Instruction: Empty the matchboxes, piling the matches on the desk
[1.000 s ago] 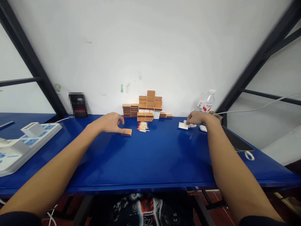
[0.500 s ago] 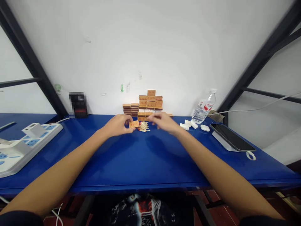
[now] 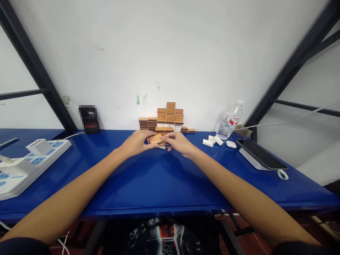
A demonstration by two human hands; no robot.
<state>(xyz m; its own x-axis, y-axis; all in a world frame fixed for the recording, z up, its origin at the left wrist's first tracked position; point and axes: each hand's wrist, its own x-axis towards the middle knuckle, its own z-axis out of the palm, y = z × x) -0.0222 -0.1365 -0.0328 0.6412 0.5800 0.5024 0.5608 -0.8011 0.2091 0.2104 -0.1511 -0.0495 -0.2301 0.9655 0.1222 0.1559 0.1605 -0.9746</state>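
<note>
"What's changed on your screen?"
"I see the right hand (image 3: 178,143) has reached the orange cardboard matchbox (image 3: 155,139); can't tell if those fingers grip."
"Left hand (image 3: 137,142)?"
"Fingers grasping that box near the back edge of the glossy blue bench (image 3: 159,180)."

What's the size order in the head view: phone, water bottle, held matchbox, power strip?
1. Power strip, cut by the frame edge
2. Phone, water bottle: too close to rank
3. Held matchbox, partly covered

Bottle (image 3: 230,121), phone (image 3: 261,154), power strip (image 3: 39,166)
</note>
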